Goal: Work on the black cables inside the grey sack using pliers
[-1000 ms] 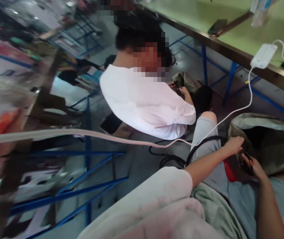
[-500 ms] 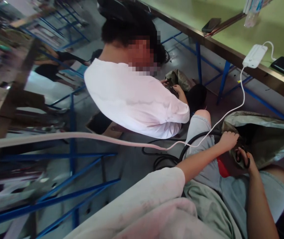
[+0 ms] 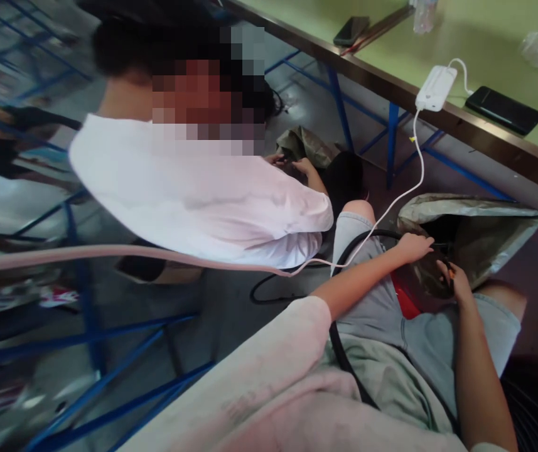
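My left hand (image 3: pixel 414 247) is closed around a thick black cable (image 3: pixel 360 242) above my lap. The cable arcs back over my thigh and down across my shirt. My right hand (image 3: pixel 457 279), just beside it, is closed on what look like black-handled scissors (image 3: pixel 448 271). A small orange part shows at its fingers. The cable's end and the blades are hard to make out against the dark background. Behind both hands, a grey-green sack (image 3: pixel 483 251) stands with its mouth open. Something red (image 3: pixel 405 298) lies between my thighs.
A co-worker in a white shirt (image 3: pixel 193 188) sits close on the left, hands at a similar sack (image 3: pixel 301 147). A white wire (image 3: pixel 391 210) hangs from a white adapter (image 3: pixel 437 88) on the green table (image 3: pixel 391 56), beside a black power bank (image 3: pixel 504 110). Blue frames (image 3: pixel 156 351) stand left.
My view has swung right, so the surroundings sit further left. The black cable now loops over my lap and shirt. The scissors' handle loops, visible before, are now mostly hidden by my right hand.
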Tool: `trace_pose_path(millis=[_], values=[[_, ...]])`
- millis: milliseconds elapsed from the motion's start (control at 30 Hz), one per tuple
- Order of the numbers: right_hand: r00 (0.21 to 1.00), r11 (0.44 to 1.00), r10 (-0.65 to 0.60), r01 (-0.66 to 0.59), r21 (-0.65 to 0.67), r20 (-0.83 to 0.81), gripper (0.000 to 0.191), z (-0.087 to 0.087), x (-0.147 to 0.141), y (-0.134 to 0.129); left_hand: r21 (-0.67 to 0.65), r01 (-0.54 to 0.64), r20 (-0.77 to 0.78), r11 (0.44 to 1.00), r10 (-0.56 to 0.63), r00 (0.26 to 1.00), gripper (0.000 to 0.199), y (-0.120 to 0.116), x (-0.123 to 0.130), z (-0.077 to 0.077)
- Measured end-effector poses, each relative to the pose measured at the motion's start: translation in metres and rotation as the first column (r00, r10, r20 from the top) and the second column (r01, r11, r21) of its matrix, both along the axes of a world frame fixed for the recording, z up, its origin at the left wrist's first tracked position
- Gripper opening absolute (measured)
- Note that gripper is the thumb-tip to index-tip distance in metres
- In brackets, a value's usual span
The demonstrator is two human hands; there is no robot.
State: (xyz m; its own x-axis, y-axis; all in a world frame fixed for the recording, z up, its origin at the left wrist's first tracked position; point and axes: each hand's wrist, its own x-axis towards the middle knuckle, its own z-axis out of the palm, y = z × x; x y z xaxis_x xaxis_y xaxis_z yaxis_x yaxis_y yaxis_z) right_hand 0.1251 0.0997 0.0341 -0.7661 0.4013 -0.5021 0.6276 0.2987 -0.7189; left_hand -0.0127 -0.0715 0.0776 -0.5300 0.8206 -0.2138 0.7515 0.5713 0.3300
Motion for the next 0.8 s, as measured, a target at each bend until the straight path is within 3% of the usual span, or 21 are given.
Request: trace_pose_path(millis=[167, 333, 433, 667, 800], values=[[0.990, 0.992, 0.128, -0.129, 0.015, 0.059, 0.068, -0.012, 0.004, -0.001, -0.103, -0.058, 0.059, 0.993, 0.065, 0.996, 0.037, -0.008, 0.002, -0.009], [0.995, 0.995, 0.087, -0.084, -0.045, 0.058, 0.069, -0.015, 0.008, -0.006, -0.098, -0.051, 0.072, 0.994, 0.058, 0.996, 0.034, -0.007, 0.002, -0.002], [0.992, 0.991, 0.121, -0.120, -0.064, 0.021, 0.069, -0.014, 0.008, -0.011, -0.144, -0.063, 0.063, 0.988, 0.073, 0.995, 0.033, -0.011, 0.002, 0.001], [0.990, 0.989, 0.100, -0.111, 0.102, 0.103, 0.066, -0.005, 0.004, -0.017, -0.132, -0.054, 0.033, 0.990, 0.059, 0.998, 0.031, -0.015, -0.001, -0.006], [0.985, 0.991, 0.098, -0.109, 0.072, 0.144, 0.064, -0.003, 0.008, -0.016, -0.128, -0.062, 0.010, 0.990, 0.064, 0.998, 0.031, -0.015, 0.000, -0.008]])
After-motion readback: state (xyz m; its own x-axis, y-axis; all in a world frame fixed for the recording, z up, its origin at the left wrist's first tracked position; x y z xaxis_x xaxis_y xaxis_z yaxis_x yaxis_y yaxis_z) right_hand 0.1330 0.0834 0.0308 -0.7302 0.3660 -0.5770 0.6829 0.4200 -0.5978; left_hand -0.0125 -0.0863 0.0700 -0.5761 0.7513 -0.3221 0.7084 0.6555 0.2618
